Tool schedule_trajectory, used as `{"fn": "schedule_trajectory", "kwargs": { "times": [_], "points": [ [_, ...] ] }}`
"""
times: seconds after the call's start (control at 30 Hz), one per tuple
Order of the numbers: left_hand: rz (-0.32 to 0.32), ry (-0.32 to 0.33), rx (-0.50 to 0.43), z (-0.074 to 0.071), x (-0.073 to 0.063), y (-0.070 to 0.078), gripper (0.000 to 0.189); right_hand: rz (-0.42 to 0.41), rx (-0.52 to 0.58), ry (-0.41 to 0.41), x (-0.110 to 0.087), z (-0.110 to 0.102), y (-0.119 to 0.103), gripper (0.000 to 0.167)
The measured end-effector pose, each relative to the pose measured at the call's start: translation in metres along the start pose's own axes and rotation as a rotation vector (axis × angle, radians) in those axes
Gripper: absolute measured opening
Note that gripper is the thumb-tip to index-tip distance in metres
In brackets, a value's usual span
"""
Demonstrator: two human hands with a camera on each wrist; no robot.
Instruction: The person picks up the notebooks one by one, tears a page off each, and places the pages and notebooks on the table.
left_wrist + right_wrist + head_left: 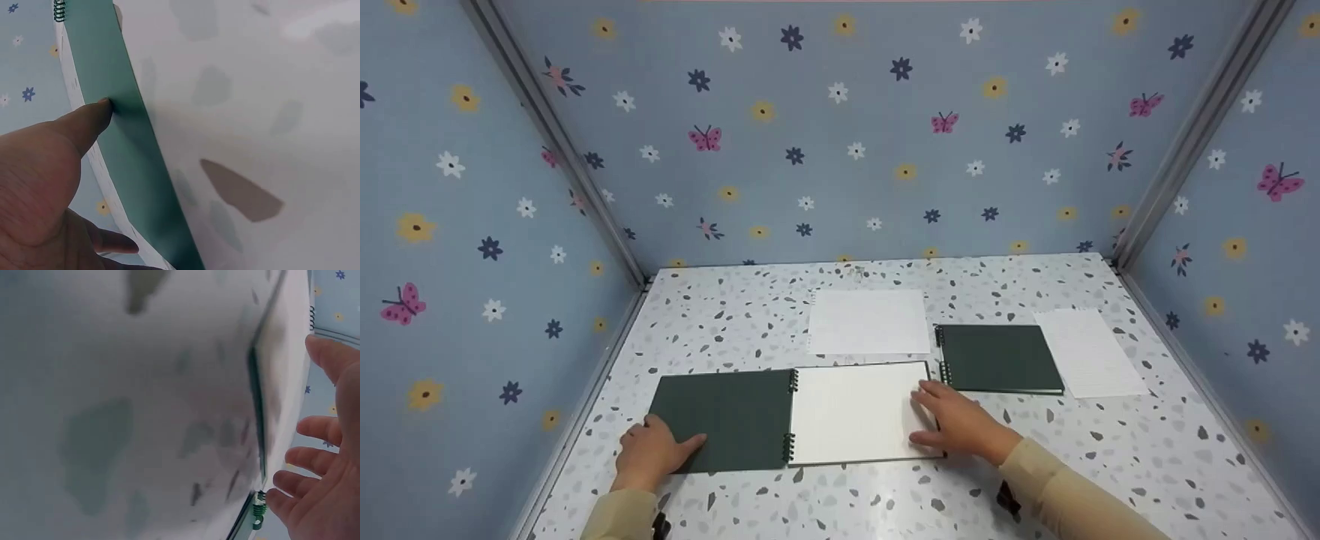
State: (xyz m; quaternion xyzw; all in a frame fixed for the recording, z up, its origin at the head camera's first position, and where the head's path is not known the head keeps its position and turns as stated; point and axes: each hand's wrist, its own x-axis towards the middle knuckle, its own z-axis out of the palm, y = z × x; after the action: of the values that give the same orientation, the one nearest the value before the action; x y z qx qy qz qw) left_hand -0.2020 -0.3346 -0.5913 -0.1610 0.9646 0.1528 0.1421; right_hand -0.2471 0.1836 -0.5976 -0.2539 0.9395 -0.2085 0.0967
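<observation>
A spiral-bound notebook lies open, its dark green cover (735,416) to the left and a blank white page (847,416) to the right of the coil. My left hand (651,452) rests at the cover's left edge, thumb extended onto the cover (107,140) and the other fingers by its outer side. Over the right edge of the page, my right hand (964,426) has its fingers and thumb spread and nothing in its grasp. In the right wrist view the fingers (315,461) appear extended beside the page's edge.
A closed dark green spiral notebook (1001,358) lies to the right of the open one. Beside it is a loose lined sheet (1091,352). Behind the open notebook lies a loose white sheet (868,322). Flower-patterned walls (855,135) border the speckled table (720,322).
</observation>
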Motion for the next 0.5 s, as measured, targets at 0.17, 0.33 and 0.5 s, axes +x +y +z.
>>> {"fn": "schedule_trajectory", "kwargs": {
  "times": [0.17,0.33,0.5],
  "points": [
    [0.002,0.014,0.002,0.0007,-0.0043,-0.0013,0.111,-0.015,-0.013,-0.038,-0.006,0.0093,-0.0021,0.081],
    [0.013,0.006,-0.007,0.0006,-0.0012,-0.0009,0.111,0.001,-0.024,-0.046,-0.0073,0.0116,-0.0051,0.081],
    [0.026,0.022,-0.028,-0.0019,0.0016,-0.0051,0.111,0.001,-0.034,-0.047,-0.0068,0.0101,-0.0054,0.08]
  ]
}}
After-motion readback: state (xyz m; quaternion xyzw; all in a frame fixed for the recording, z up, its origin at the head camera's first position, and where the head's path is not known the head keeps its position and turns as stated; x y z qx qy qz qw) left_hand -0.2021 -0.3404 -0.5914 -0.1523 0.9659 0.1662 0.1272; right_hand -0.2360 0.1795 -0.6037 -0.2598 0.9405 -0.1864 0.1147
